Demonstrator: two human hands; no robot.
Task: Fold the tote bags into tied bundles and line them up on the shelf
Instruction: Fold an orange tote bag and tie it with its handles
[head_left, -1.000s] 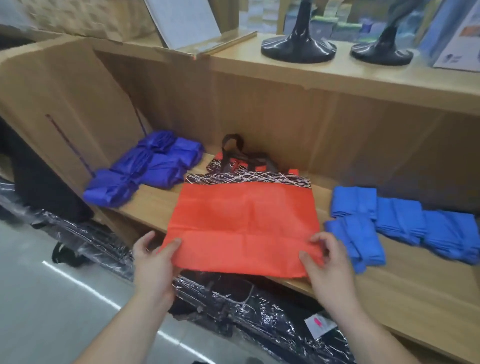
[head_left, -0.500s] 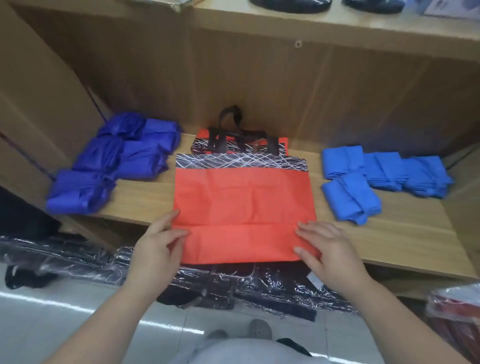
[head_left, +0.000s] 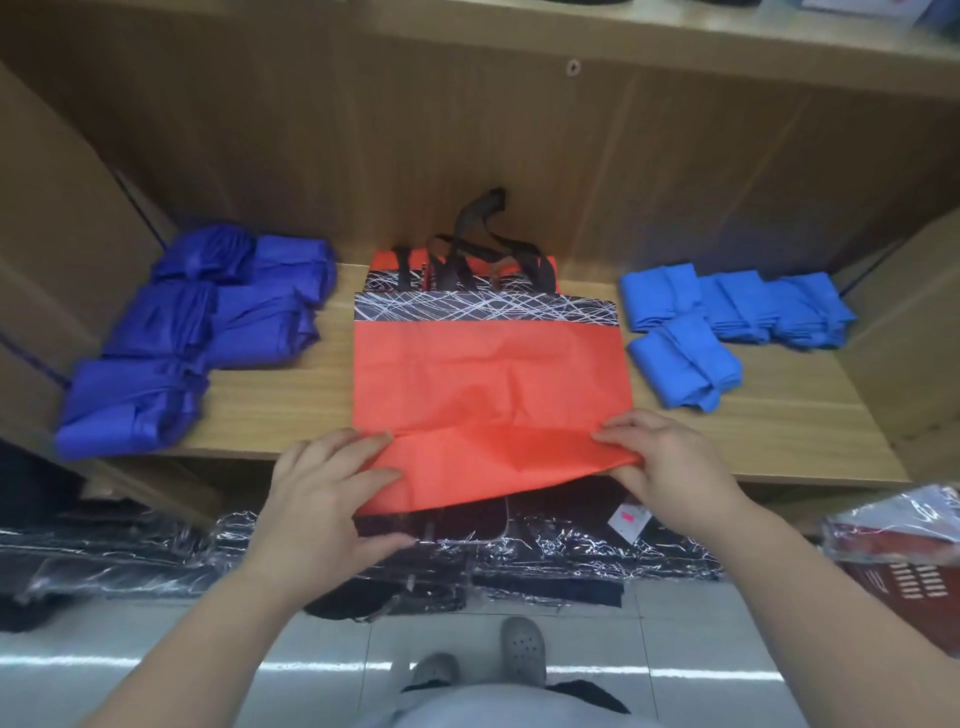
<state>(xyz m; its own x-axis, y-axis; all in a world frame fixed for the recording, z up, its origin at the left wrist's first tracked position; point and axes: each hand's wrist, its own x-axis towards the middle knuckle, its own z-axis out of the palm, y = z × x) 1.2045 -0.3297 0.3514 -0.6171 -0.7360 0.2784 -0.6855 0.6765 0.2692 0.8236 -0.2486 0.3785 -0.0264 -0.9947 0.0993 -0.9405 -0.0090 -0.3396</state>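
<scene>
Your left hand (head_left: 322, 488) grasps the 7 o'clock corner of the orange tote bag (head_left: 488, 384), fingers on top and thumb beneath. Your right hand (head_left: 670, 457) pinches the 5 o'clock corner the same way. The bag lies flat at the centre of the shelf (head_left: 275, 405), with its bottom hem raised and overhanging the front edge. Its patterned band (head_left: 483, 309) and black handles (head_left: 467, 249) point to 12 o'clock, toward the back panel.

Step in hand: by appearance, the first fold, with the hem about to be carried away from you over the bag's body. The next move calls for both corners to travel together toward 12 o'clock, so that the fold lands square, and for the handles to stay free, since they probably make the tie.

At 9 o'clock of the bag lie the dark blue bundles (head_left: 192, 332), and at 3 o'clock the light blue bundles (head_left: 727, 317). Both groups lie near the bag but apart from it. They bound the working space, so a finished bundle has only the gap between them. Under the shelf, at 6 o'clock, lies plastic-wrapped stock (head_left: 519, 561). It is clear of the fold, though the hanging hem lies close above it.
</scene>
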